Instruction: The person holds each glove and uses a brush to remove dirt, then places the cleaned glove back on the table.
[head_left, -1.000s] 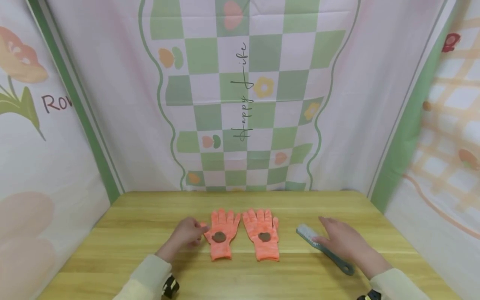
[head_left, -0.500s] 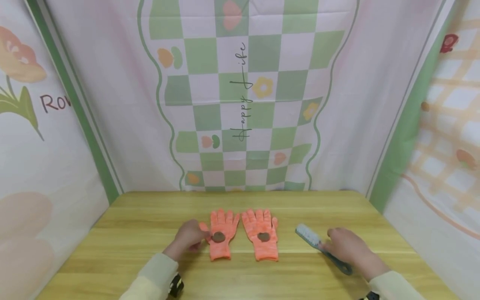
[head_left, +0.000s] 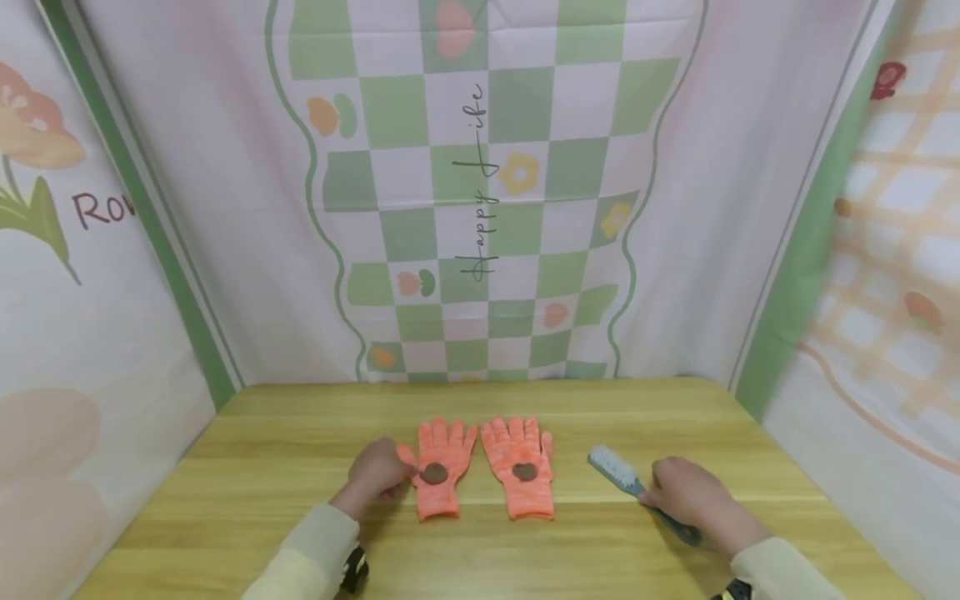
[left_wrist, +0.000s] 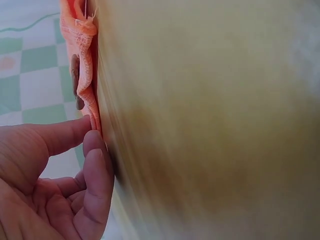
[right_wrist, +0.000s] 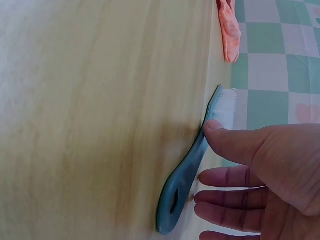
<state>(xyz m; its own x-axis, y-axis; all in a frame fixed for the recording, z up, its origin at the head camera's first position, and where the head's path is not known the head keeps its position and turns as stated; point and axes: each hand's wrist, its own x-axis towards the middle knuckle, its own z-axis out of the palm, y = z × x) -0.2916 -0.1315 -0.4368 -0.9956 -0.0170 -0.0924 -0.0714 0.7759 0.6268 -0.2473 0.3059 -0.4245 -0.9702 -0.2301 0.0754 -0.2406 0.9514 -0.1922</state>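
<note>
Two orange knit gloves lie side by side on the table, fingers pointing away, each with a brown patch on it. My left hand pinches the edge of the left glove by its thumb; the left wrist view has that edge between thumb and fingertip. Untouched, the right glove lies a little apart. My right hand grips the handle of a grey-green brush, which slants with its white bristles up. In the right wrist view the thumb presses the brush's neck, other fingers curling beside the handle.
The wooden table ends at a hanging checked curtain at the back. Printed cloth panels stand at the left and right sides.
My right hand, held open over the brush before, has drawn back and closed its fingers on the handle. The left hand has moved slightly onto the glove's edge. Gloves and brush lie much as before.
</note>
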